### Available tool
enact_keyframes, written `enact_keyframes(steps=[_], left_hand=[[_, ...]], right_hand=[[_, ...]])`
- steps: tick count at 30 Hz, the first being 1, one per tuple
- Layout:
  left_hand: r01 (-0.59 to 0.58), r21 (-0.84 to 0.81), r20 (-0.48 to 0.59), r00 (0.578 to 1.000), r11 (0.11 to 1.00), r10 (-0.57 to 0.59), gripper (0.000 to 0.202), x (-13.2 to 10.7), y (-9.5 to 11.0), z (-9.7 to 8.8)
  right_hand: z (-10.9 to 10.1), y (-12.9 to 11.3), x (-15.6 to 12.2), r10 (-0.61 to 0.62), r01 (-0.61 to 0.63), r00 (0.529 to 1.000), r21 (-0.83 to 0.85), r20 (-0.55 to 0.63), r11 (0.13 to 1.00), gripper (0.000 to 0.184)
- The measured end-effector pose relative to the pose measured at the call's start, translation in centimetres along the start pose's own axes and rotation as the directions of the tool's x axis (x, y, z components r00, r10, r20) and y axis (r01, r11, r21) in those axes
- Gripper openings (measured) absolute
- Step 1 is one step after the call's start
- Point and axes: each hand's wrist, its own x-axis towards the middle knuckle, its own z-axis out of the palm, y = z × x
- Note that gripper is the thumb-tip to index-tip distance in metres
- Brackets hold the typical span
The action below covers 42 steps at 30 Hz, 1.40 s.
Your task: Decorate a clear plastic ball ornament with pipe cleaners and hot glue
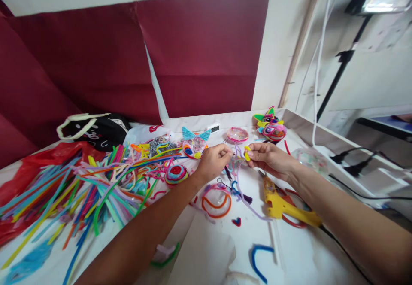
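Observation:
Between the thumb and fingers of my right hand (pixel 270 157) is a small curled yellow pipe cleaner (pixel 247 153). My left hand (pixel 214 161) is closed in a pinch just left of it; what it holds is too small to make out. Below the hands, a lavender pipe cleaner (pixel 249 205) trails over the table. A clear round piece edged with orange pipe cleaner (pixel 217 210) lies nearby, with a dark purple tassel (pixel 247 199) beside it. Under my right forearm rests a yellow glue gun (pixel 286 210). A small red and blue heart (pixel 236 222) lies nearer to me.
A large heap of coloured pipe cleaners (pixel 106 186) spreads over the left. Behind the hands are a cat-eared figure (pixel 195 143), a pink-rimmed clear dish (pixel 237 134) and another colourful figure (pixel 270 126). A power strip with black plugs (pixel 357 165) is at the right; a bent blue pipe cleaner (pixel 254 261) lies in front.

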Motion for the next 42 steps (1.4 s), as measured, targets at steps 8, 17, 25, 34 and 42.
enact_keyframes(steps=[8, 17, 25, 34, 42], left_hand=[[-0.02, 0.039, 0.018, 1.0, 0.999, 0.019, 0.014, -0.3, 0.5, 0.0], [0.121, -0.262, -0.017, 0.991, 0.957, -0.13, 0.015, -1.6, 1.6, 0.6], [0.113, -0.288, -0.005, 0.993, 0.951, -0.119, 0.016, -2.2, 1.4, 0.1], [0.031, -0.137, 0.07, 0.997, 0.99, -0.022, 0.016, -2.4, 2.5, -0.9], [0.172, -0.396, 0.077, 0.985, 0.902, -0.154, 0.025, -2.3, 3.6, -0.9]], right_hand=[[-0.2, 0.6, 0.0, 0.021, -0.018, 0.998, 0.05, -0.062, 0.999, 0.025], [1.4, 1.2, -0.6, 0.003, 0.003, 0.995, 0.067, -0.101, 0.998, 0.028], [2.0, 1.0, -1.0, -0.023, 0.023, 0.995, -0.003, -0.097, 1.0, 0.029], [2.6, 0.8, -1.4, -0.069, 0.064, 0.995, -0.07, -0.068, 0.995, 0.033], [3.4, 0.5, -1.6, -0.177, 0.174, 0.978, -0.032, -0.111, 0.984, 0.031]])
